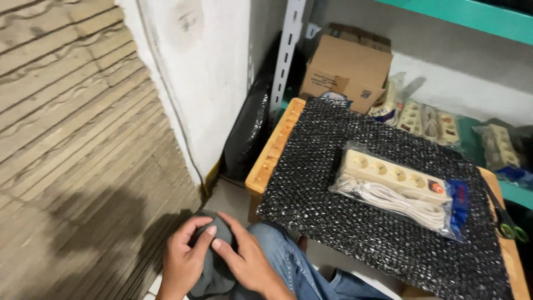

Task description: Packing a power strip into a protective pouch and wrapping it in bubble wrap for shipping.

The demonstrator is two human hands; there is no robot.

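Gripping a dark grey cloth bundle [214, 261] on the knee, left hand [186, 261] and right hand [244, 264] both closed over it, apparently to keep it bunched | right: wooden table [272, 153] padded with black bubble wrap [355, 222] | on it: bagged white power strip [397, 189].

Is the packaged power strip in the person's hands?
No: the power strip lies on the black bubble wrap, while the left hand and right hand rest on a dark cloth.
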